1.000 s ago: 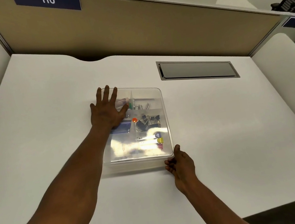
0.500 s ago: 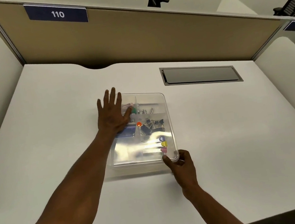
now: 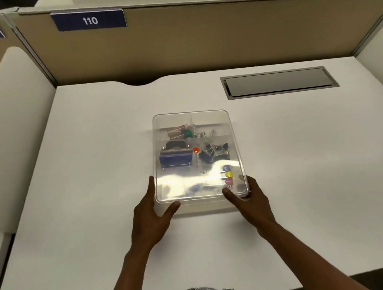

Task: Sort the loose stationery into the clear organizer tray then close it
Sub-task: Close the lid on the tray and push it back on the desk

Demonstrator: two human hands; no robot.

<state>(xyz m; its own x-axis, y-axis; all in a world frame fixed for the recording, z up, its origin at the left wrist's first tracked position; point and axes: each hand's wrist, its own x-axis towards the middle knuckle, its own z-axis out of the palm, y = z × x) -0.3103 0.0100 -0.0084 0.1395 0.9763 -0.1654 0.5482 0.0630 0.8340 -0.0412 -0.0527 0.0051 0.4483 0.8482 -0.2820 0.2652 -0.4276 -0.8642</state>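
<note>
Clear plastic lid (image 3: 192,130) sits flat over the organizer tray (image 3: 194,206) at the centre of the white table (image 3: 96,207), with the stapler (image 3: 176,158), binder clips (image 3: 214,152) and coloured pins (image 3: 228,175) sorted into compartments beneath it. Left hand (image 3: 150,218) grips the tray's 7 o'clock corner, thumb on the lid's rim, while the right hand (image 3: 251,200) clamps the 5 o'clock corner likewise. No loose stationery shows on the table, so sorting looks done; I'd judge only pressing those near corners fully shut remains, if anything.
</note>
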